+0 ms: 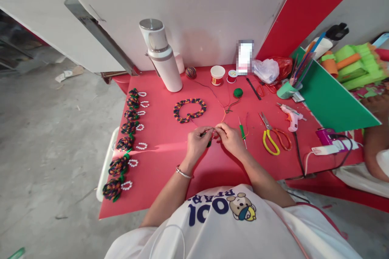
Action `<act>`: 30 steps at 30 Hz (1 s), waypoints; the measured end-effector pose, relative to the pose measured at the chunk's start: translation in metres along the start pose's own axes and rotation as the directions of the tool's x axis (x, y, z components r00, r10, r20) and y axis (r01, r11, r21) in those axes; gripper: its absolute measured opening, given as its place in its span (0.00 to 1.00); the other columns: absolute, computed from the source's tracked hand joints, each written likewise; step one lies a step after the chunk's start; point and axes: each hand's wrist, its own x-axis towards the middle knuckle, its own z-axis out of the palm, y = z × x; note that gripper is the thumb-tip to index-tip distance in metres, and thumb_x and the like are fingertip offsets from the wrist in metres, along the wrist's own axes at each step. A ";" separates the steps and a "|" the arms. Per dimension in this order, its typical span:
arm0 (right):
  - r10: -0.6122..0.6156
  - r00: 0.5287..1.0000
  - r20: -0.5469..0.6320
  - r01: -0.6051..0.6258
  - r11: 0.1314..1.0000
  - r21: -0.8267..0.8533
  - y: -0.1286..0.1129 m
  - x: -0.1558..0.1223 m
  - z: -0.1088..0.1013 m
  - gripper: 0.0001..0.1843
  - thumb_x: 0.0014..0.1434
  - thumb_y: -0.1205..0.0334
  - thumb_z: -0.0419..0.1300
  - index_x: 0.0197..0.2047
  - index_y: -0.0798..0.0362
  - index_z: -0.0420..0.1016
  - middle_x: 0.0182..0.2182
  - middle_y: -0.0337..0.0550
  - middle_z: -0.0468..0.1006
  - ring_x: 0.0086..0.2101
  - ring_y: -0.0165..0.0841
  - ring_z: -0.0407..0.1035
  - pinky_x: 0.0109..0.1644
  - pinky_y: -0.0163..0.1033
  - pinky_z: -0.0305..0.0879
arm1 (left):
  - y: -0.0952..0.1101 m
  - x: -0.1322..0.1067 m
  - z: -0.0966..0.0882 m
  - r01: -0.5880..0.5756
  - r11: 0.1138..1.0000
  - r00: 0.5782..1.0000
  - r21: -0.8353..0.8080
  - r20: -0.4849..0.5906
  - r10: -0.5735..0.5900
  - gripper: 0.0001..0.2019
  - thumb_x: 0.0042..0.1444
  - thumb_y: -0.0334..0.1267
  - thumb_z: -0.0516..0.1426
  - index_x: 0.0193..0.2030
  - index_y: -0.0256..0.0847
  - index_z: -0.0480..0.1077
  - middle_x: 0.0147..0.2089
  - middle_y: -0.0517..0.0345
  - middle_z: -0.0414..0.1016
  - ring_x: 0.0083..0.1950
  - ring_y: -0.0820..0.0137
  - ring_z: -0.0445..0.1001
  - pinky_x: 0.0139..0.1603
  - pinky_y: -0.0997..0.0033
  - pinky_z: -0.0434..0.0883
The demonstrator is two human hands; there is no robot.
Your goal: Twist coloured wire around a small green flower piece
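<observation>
My left hand (199, 142) and my right hand (229, 138) meet over the red table, fingertips pinched close together. A small dark green yarn piece (209, 144) shows below my left fingers, mostly hidden by them. From the fingertips of my right hand an orange-pink yarn (224, 117) runs up the table. Beyond my left hand lies a looped multicoloured crocheted strip (200, 112). To the right of my right hand is a green-handled hook tool (242, 130), and further right are scissors (270, 134) with yellow and orange handles.
Crocheted flowers (124, 144) with bead loops line the left edge. At the back stand a white flask (167, 66), a paper cup (217, 76), a thread spool (231, 76) and a phone (244, 57). A pink glue gun (292, 118) and power strip (330, 148) lie right, near another person's arm (374, 149).
</observation>
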 end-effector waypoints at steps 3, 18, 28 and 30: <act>0.003 1.000 0.005 -0.003 1.000 0.029 0.007 0.001 0.003 0.13 0.73 0.50 0.51 0.41 0.46 0.72 0.31 0.38 0.83 0.26 0.33 0.78 0.34 0.36 0.71 | 0.000 0.002 0.001 -0.010 1.000 1.000 0.010 0.000 0.010 0.03 0.51 0.36 0.66 0.30 0.41 0.82 0.30 0.53 0.80 0.31 0.69 0.75 0.31 0.74 0.69; -0.003 1.000 0.000 0.003 0.999 0.037 0.007 0.004 0.003 0.13 0.73 0.52 0.51 0.41 0.45 0.73 0.30 0.38 0.83 0.27 0.33 0.78 0.36 0.37 0.71 | -0.003 0.004 0.003 0.194 0.964 0.980 -0.181 0.090 -0.180 0.17 0.49 0.50 0.71 0.34 0.39 0.76 0.24 0.62 0.70 0.22 0.77 0.66 0.23 0.78 0.67; -0.017 1.000 0.000 0.017 1.000 -0.015 0.007 0.004 0.002 0.11 0.73 0.55 0.51 0.41 0.45 0.72 0.29 0.39 0.83 0.29 0.35 0.79 0.37 0.38 0.70 | 0.005 0.008 -0.006 0.078 0.997 0.994 0.000 0.075 -0.077 0.06 0.49 0.41 0.70 0.31 0.41 0.83 0.22 0.59 0.68 0.25 0.72 0.67 0.25 0.73 0.70; -0.010 1.000 0.010 0.010 1.000 -0.006 0.007 0.004 0.003 0.11 0.73 0.56 0.51 0.41 0.46 0.72 0.31 0.39 0.84 0.28 0.34 0.79 0.37 0.38 0.70 | 0.008 0.010 -0.008 -0.015 1.000 0.999 0.007 0.038 0.014 0.03 0.46 0.37 0.71 0.28 0.43 0.82 0.32 0.53 0.76 0.35 0.66 0.75 0.31 0.71 0.75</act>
